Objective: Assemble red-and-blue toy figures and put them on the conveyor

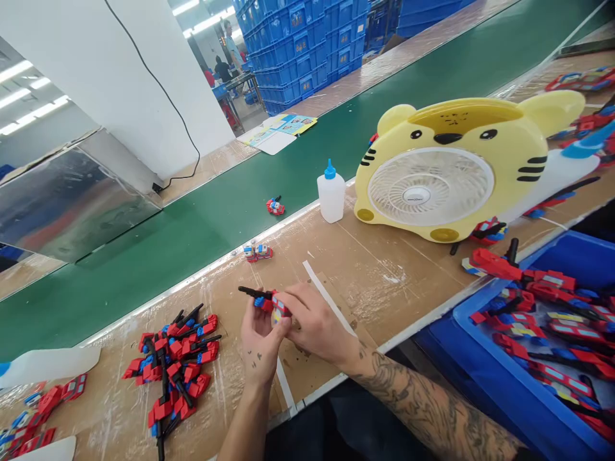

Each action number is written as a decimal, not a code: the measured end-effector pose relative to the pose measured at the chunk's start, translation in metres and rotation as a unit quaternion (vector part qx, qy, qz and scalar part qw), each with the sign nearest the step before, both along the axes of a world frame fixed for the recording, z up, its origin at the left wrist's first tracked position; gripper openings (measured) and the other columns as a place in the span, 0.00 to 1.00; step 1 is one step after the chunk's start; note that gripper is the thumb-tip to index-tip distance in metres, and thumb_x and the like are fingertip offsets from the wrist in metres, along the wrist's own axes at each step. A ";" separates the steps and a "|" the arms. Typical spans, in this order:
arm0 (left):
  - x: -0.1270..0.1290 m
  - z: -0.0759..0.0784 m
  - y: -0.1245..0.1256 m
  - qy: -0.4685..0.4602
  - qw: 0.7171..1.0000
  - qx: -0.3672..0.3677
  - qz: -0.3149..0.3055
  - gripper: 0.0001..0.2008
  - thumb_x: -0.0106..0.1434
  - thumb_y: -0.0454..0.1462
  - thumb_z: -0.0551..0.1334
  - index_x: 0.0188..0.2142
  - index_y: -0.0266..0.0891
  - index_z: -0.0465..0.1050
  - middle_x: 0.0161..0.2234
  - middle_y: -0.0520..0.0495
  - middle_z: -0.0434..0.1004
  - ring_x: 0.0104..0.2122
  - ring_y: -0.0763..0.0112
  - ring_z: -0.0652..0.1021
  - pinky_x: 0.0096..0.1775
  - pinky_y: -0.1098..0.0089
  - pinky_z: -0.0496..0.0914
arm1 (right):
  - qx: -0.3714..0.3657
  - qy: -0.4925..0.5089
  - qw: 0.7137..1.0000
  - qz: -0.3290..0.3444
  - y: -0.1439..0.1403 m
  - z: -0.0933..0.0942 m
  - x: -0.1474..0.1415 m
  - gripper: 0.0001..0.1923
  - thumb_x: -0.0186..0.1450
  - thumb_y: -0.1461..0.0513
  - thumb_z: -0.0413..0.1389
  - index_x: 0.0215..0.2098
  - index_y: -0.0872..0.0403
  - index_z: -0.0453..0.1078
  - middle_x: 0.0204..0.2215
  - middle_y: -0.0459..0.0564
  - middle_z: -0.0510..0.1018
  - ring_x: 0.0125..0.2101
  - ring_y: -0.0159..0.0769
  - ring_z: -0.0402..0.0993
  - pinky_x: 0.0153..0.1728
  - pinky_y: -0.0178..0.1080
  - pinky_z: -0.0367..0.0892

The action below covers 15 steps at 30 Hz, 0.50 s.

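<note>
Hard plastic mostly, smooth to glossy, on a film-shiny bench.
Bench: brown, cardboard-like, under clear wrinkled film throwing bright streaks. Belt beyond: smooth green, low sheen. Toy piece near centre: hard plastic, smooth red body; toy heap to its left, same plastic, black parts duller. Bottle: translucent white plastic, soft sheen, blue plastic nozzle. Fan, right: smooth yellow moulded plastic, satin. Near-right bin: smooth blue plastic. Far crates: ribbed blue plastic. Far-left box: polished metal, blurry reflections. Sheets, far side: printed paper or card.
</note>
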State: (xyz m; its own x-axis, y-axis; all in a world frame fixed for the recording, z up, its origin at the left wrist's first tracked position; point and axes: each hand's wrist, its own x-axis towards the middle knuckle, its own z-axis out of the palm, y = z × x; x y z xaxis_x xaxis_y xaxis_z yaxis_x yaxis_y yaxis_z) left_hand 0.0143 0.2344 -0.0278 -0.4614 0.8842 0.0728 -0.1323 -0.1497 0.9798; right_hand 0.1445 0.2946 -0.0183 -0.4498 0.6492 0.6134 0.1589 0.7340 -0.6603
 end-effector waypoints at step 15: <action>-0.147 0.028 0.089 0.094 0.985 -0.141 0.009 0.42 0.41 0.38 0.77 0.57 0.41 0.68 0.34 0.50 0.77 0.32 0.71 0.77 0.38 0.72 0.70 | -0.209 -0.010 0.974 0.085 0.127 -0.011 -0.062 0.26 0.62 0.59 0.61 0.57 0.55 0.64 0.43 0.53 0.77 0.42 0.38 0.74 0.45 0.42 0.69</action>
State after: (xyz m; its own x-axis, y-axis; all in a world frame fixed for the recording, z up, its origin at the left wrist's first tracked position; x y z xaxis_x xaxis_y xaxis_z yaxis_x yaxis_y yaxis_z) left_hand -0.1331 0.3235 0.0002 -0.4786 0.8735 -0.0894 0.0564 0.1323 0.9896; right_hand 0.0827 0.4220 -0.0294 -0.5818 0.7553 0.3016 0.0735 0.4182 -0.9054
